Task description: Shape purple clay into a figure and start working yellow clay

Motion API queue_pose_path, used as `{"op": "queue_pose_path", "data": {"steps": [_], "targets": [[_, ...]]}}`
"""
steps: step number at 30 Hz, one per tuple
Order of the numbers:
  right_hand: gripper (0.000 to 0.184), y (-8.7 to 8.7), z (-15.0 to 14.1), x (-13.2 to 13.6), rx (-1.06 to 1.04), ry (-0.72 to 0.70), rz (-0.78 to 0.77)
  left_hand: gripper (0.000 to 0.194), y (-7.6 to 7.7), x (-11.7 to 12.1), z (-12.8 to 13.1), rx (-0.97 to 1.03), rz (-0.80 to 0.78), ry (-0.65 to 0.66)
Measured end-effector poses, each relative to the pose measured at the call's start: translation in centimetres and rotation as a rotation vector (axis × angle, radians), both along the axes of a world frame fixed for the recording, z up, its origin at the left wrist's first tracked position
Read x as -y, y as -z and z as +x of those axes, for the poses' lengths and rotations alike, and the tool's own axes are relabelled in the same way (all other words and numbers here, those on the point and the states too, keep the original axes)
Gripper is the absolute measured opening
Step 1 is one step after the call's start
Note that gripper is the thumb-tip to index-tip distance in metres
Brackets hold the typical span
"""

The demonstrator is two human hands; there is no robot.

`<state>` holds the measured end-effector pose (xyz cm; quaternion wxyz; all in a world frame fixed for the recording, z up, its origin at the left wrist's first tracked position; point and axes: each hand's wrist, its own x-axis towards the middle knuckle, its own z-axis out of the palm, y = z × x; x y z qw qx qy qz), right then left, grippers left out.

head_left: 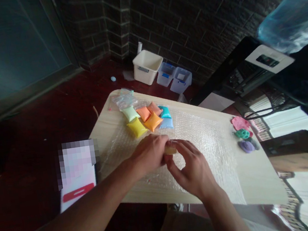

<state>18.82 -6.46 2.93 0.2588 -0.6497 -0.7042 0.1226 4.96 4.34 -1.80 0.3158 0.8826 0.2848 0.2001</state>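
Over the middle of the table, my left hand (pixel 152 152) and my right hand (pixel 192 165) meet around a small yellowish piece (pixel 170 150). Its kind is hard to make out. My right fingers and thumb curve around its right side, and my left fingers, partly hidden, close on its left side. Just beyond my hands lie several soft-looking packets: a yellow packet (pixel 137 127), an orange packet (pixel 153 121), a pale green packet (pixel 130 114), a coral packet (pixel 143 113), a teal packet (pixel 165 111) and a light blue packet (pixel 166 123).
Bubble wrap (pixel 212 141) covers much of the table (pixel 261 177). Clear plastic bags (pixel 123 98) lie at its far left corner. Pink, green and purple shaped pieces (pixel 242 133) sit at the right edge. A white bin (pixel 147 68) and two clear boxes (pixel 180 80) stand on the floor behind.
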Motion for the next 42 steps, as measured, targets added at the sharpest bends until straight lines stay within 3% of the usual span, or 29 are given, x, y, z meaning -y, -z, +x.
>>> {"op": "queue_pose_path", "data": {"steps": [5, 9, 15, 23, 27, 35, 42], "targets": [[0.027, 0.0, -0.3, 0.1, -0.031, 0.038, -0.088, 0.018, 0.0, 0.0, -0.2, 0.109, -0.080, 0.045], [0.038, 0.2, 0.4, 0.5, -0.030, 0.011, -0.035, 0.035, 0.2, -0.5, -0.3, 0.203, -0.228, 0.069], [0.026, 0.1, 0.6, 0.5, -0.086, 0.067, -0.075, 0.062, 0.3, 0.1, -0.6, 0.175, -0.152, 0.097], [0.035, 0.8, 0.0, 0.1, -0.519, 0.238, -0.184, 0.044, 0.1, 1.1, 0.0, 0.037, 0.019, -0.058], [0.040, 1.4, -0.1, 0.2, -0.687, 0.302, -0.193, 0.046, 0.5, 1.3, 0.2, 0.055, 0.108, -0.135], [0.040, 0.9, -0.2, 0.3, -0.775, 0.305, -0.240, 0.042, 1.0, 1.6, 0.0, 0.070, 0.277, -0.190], [0.034, 0.5, -0.3, 0.5, -0.758, 0.316, -0.149, 0.038, 0.7, 1.6, 0.0, 0.040, 0.293, -0.231]]}}
